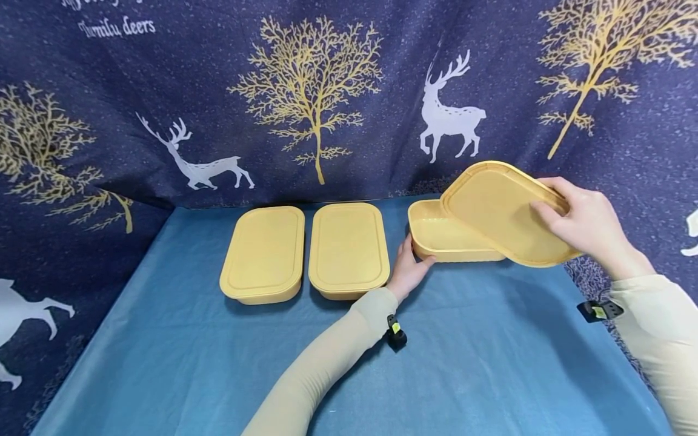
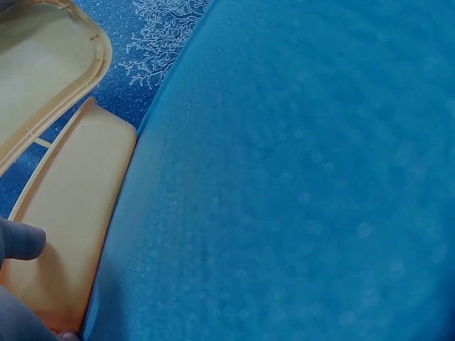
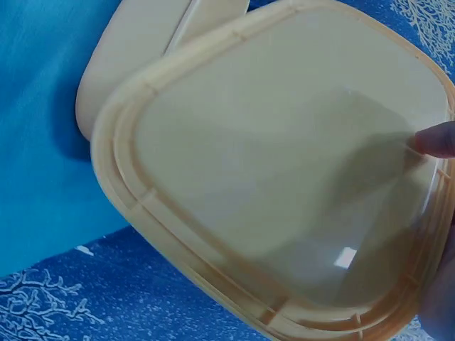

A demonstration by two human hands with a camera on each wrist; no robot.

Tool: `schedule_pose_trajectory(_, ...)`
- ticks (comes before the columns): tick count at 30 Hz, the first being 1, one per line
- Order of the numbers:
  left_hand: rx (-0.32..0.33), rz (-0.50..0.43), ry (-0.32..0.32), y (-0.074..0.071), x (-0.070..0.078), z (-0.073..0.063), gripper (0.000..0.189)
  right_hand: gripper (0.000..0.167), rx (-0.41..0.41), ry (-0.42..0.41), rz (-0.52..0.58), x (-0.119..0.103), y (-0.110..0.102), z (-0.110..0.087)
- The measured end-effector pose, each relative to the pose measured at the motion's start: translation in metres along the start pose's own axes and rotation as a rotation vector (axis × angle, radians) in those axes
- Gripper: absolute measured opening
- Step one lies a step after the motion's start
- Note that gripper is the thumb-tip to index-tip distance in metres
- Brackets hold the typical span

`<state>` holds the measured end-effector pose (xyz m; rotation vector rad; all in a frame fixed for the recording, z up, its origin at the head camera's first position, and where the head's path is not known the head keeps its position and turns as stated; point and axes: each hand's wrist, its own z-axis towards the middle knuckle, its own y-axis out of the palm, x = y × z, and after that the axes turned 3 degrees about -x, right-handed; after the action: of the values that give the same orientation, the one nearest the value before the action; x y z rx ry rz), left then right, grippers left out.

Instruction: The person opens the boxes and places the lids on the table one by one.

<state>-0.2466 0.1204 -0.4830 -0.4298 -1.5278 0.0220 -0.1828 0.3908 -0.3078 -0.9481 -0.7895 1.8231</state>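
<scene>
An uncovered yellow food container (image 1: 436,233) stands at the right back of the table. My left hand (image 1: 408,272) holds its near left corner, the thumb against the front wall (image 2: 71,220) and the fingers along the left end. Above the container's right part, my right hand (image 1: 586,218) grips a yellow lid (image 1: 504,212) by its right edge. That lid is tilted, its ridged underside facing me, and it hides part of the container. In the right wrist view the thumb (image 3: 435,140) presses the lid's inner face near the rim.
Two lidded yellow containers, one at the left (image 1: 264,254) and one in the middle (image 1: 349,248), stand side by side left of my left hand. A blue cloth (image 1: 207,363) covers the table. Behind it hangs a dark blue curtain (image 1: 371,157) with deer and trees.
</scene>
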Motion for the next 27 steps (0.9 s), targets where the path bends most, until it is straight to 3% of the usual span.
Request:
schedule_pose_trajectory(8, 0.000, -0.011, 0.006, -0.001, -0.001, 0.000, 0.084, 0.032, -0.144, 0.146, 0.148, 0.003, -0.001, -0.006)
schedule_pose_trajectory(20, -0.004, -0.031, 0.027, -0.001, -0.002, 0.000, 0.083, 0.035, -0.346, 0.209, 0.154, 0.014, 0.011, -0.016)
schedule_pose_trajectory(27, 0.001, -0.033, 0.055, -0.002, -0.002, 0.000, 0.084, 0.032, -0.436, 0.170, 0.178, 0.023, 0.024, -0.024)
